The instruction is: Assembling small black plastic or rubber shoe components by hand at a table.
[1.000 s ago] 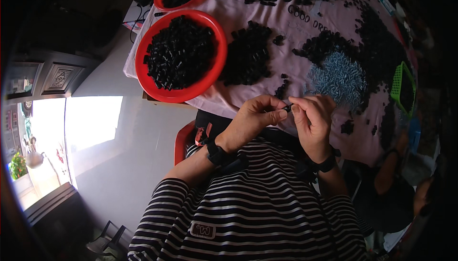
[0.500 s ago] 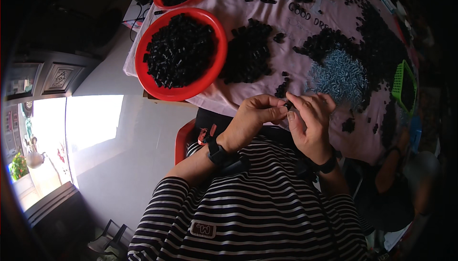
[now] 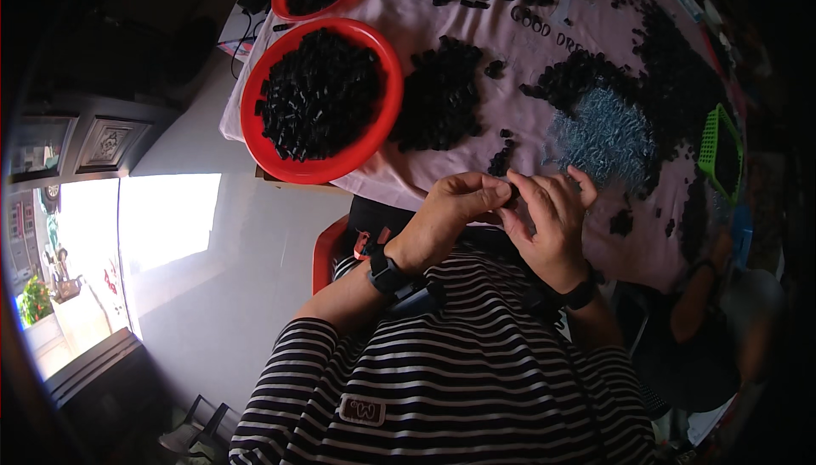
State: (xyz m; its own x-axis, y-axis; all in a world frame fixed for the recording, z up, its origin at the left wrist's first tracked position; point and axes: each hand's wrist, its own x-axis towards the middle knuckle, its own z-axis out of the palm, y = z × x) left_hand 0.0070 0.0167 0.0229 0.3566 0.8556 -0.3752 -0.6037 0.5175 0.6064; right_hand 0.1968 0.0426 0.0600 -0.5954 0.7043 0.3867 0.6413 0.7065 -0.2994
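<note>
Over the near edge of the table, my two hands meet at a small black plastic piece [image 3: 512, 194]. My left hand [image 3: 444, 217] pinches it between thumb and forefinger. My right hand [image 3: 551, 231] has its thumb and forefinger closed on the same spot, the other fingers partly raised. Fingertips cover most of the piece, so its exact kind cannot be made out. Just beyond the fingers lies a short trail of similar black pieces [image 3: 501, 159]. A heap of small silvery screws [image 3: 605, 138] spreads to the right of it.
A large red basin [image 3: 252, 129] full of black pieces stands at the left, a smaller red basin [image 3: 280, 4] behind it. More black piles cover the pink cloth [image 3: 531, 82]. At the right are a green basket [image 3: 707, 155] and another person's arm [image 3: 690, 303].
My right thumb and forefinger have drawn in against the black piece, closer to my left fingertips. The basins and piles stay put.
</note>
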